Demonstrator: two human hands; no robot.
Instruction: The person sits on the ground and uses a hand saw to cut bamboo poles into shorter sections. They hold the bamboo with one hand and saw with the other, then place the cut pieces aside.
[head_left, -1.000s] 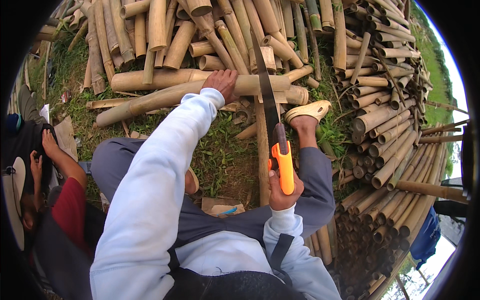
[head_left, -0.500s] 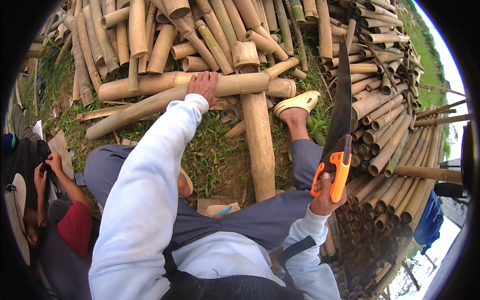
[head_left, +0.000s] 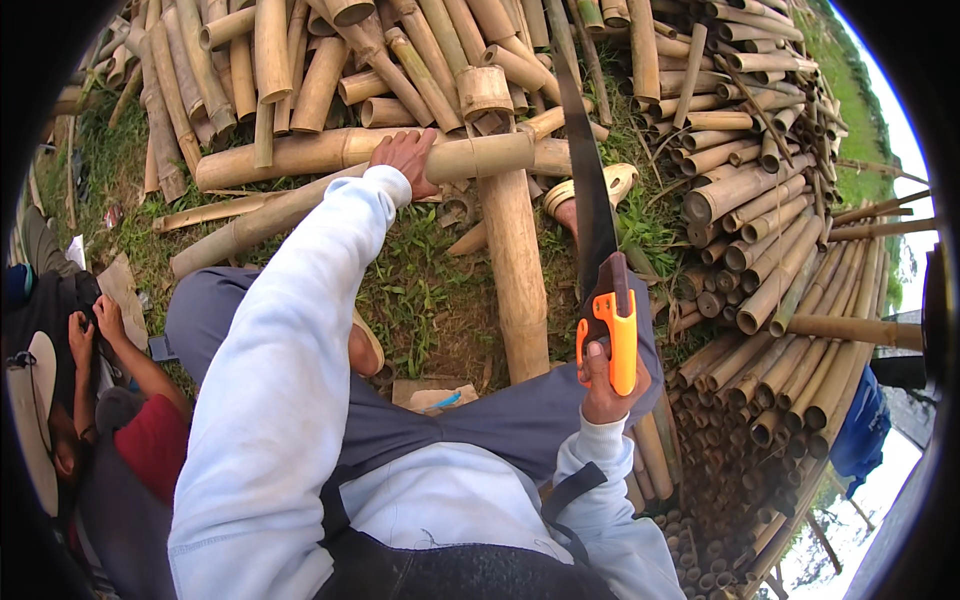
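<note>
Bamboo pole (head_left: 300,207): long axis from near left to far right, lying far and left of my saw grip. Saw (head_left: 597,225): just right of the pole's far end. My left hand (head_left: 405,162), nearer, clasps the pole; my right hand (head_left: 612,392) holds the saw.

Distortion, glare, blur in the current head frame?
Head view: strong fisheye curvature, stacked poles bowing at right; head view: sky blown near white along the right edge; head view: saw handle fairly crisp, bottom-right bamboo ends dim and soft.
</note>
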